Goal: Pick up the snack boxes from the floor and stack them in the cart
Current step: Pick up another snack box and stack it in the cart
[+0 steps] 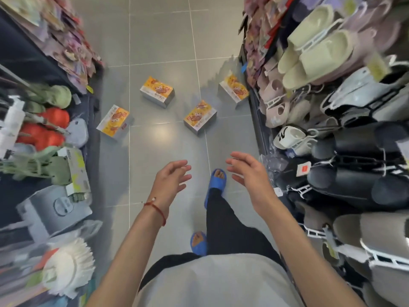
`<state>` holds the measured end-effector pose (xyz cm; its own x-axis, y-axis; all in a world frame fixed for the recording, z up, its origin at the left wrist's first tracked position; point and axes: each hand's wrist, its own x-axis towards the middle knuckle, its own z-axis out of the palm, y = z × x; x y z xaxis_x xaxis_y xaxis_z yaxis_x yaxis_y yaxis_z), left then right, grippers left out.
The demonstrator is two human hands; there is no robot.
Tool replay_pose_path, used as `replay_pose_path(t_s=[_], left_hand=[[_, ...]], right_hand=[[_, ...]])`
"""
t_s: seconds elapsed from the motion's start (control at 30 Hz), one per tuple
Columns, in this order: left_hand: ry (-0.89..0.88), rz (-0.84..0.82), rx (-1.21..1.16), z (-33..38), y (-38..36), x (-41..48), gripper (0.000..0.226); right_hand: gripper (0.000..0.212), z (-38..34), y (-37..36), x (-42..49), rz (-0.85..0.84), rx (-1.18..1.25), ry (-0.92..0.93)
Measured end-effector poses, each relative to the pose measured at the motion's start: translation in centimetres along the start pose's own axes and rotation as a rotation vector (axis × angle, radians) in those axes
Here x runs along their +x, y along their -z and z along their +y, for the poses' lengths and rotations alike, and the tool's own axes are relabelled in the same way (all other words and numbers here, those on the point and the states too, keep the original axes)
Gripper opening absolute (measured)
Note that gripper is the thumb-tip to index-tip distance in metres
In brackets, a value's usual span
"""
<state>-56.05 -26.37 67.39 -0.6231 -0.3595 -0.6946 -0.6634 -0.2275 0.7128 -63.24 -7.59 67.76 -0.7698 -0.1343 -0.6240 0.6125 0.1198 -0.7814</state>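
Several yellow-and-silver snack boxes lie scattered on the grey tiled floor ahead of me. One box (112,120) is by the left shelf, one (157,91) at mid-aisle further off, one (200,117) nearest my hands, and one (233,88) against the right shelf. My left hand (171,180) and my right hand (247,173) are held out in front of me with relaxed, spread fingers, holding nothing, well above and short of the boxes. No cart is in view.
A narrow shop aisle. The left shelf (44,151) holds plush toys, a white bottle and household goods. The right rack (332,107) hangs full of slippers. My feet in blue slippers (215,185) stand on the tiles below my hands.
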Motion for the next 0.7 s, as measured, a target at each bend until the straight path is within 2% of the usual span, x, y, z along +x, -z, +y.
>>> replay_pose_path(t_s=[0.3, 0.5, 0.7], left_hand=[[0.040, 0.096, -0.077, 13.7, -3.2, 13.5, 0.022], [0.096, 0.129, -0.142, 19.4, -3.5, 22.2, 0.025], [0.171, 0.093, -0.134, 23.7, -2.3, 32.7, 0.014]], right_hand=[[0.018, -11.7, -2.8, 15.8, -0.094, -0.103, -0.078], [0.020, -17.5, -5.6, 25.6, -0.088, -0.206, -0.124], [0.023, -21.7, -10.0, 35.3, -0.060, -0.258, -0.167]])
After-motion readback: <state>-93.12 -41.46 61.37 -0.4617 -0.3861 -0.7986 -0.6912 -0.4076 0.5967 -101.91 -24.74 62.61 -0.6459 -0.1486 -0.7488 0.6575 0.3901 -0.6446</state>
